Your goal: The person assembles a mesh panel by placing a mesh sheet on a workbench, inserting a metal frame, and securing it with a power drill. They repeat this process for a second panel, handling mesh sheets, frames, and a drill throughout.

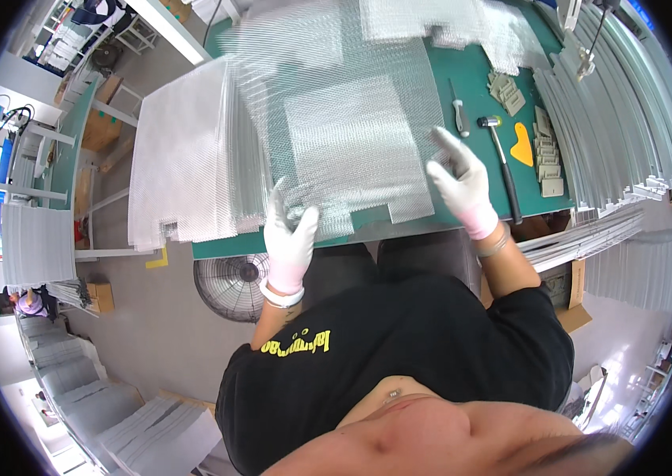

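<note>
We see the left hand (pixel 290 238) in a white glove at the near edge of the mesh sheet (pixel 344 135), fingers (pixel 279 208) pinched on the sheet's near left corner. The right hand (pixel 463 184), also gloved, sits at the sheet's right edge with fingers (pixel 448 143) spread open; whether they grip the mesh or only touch it we cannot tell. The sheet lies on top of a stack of like sheets, on the green table (pixel 470 79), near edge just at the table's rim.

Risks, as we judge them: thin mesh held at one corner only could sag or kink if lifted unevenly; sheets under it may snag and drag along; cut wire edges could catch the gloves.

Further right, a hammer (pixel 502 163), a screwdriver (pixel 458 115) and a yellow scraper (pixel 521 147) lie just beside the sheet; a swinging edge could knock them. Left, a mesh pile (pixel 181 159) overhangs the table and could slide. Below the table stands a fan (pixel 231 284); metal rails (pixel 621 119) stack far right.
</note>
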Demonstrator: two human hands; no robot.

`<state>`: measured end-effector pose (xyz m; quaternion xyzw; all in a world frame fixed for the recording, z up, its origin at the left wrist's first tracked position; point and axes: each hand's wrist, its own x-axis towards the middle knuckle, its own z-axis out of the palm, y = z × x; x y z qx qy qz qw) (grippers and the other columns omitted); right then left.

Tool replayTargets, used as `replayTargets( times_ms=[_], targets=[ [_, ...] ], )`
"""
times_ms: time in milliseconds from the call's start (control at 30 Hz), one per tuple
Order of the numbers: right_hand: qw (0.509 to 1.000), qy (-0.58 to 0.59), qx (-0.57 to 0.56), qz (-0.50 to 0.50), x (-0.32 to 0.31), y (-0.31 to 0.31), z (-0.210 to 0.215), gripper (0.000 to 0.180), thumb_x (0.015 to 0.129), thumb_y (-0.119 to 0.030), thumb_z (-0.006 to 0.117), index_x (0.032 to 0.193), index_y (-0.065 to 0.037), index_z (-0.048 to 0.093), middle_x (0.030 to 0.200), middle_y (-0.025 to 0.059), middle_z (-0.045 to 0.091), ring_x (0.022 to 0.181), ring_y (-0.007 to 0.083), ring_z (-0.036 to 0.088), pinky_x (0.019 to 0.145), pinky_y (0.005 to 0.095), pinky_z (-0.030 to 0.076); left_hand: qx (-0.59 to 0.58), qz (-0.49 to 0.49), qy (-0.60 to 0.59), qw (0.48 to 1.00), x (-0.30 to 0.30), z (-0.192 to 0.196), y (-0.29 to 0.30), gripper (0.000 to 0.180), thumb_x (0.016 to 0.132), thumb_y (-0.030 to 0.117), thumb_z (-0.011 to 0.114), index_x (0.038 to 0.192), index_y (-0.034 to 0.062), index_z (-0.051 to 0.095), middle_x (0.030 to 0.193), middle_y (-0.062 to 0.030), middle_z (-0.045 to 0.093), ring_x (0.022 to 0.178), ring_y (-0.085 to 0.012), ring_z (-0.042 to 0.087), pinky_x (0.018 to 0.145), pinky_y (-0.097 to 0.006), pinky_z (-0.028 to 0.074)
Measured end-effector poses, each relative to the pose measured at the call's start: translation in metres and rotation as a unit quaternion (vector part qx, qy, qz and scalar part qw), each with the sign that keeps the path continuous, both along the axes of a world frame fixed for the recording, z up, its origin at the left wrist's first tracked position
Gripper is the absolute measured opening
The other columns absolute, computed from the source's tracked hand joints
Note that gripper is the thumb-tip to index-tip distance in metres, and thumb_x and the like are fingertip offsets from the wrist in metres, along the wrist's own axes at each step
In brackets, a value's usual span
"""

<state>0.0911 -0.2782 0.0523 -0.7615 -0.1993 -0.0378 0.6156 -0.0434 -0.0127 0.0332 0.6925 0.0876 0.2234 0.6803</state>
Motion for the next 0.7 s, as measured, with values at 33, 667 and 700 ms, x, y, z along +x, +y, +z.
replayTargets(
  times_ms=[33,667,700],
  targets=[
    [0.996,-0.037,-0.078,-0.013,-0.007,0.0,-0.003,0.051,0.084,-0.011,0.07,0.132,0.0,0.057,0.125,0.0138,0.065,0.116,0.0192,0.061,0.097,0.0297,0.046,0.163,0.058,0.029,0.985,0.002,-0.001,-0.001,0.064,0.088,0.025,0.071,0.139,-0.0048,0.046,0.134,-0.0238,0.056,0.12,-0.0329,0.059,0.101,-0.039,0.047],
    [0.946,-0.115,-0.299,-0.04,-0.01,0.009,-0.064,0.046,0.085,-0.015,0.067,0.128,-0.005,0.057,0.129,0.0143,0.06,0.114,0.0313,0.06,0.095,0.0363,0.05,0.399,0.066,0.257,0.878,0.009,-0.036,-0.01,0.062,0.082,0.028,0.073,0.129,-0.0047,0.05,0.118,-0.0267,0.063,0.108,-0.0395,0.063,0.093,-0.041,0.051],
    [0.946,-0.119,-0.299,-0.041,-0.01,0.008,-0.064,0.046,0.085,-0.015,0.067,0.128,-0.005,0.056,0.129,0.0141,0.059,0.114,0.0313,0.06,0.094,0.0363,0.051,0.395,0.067,0.26,0.878,0.009,-0.034,-0.01,0.062,0.082,0.028,0.073,0.129,-0.005,0.051,0.12,-0.0269,0.063,0.111,-0.0392,0.062,0.095,-0.041,0.049]
  ],
)
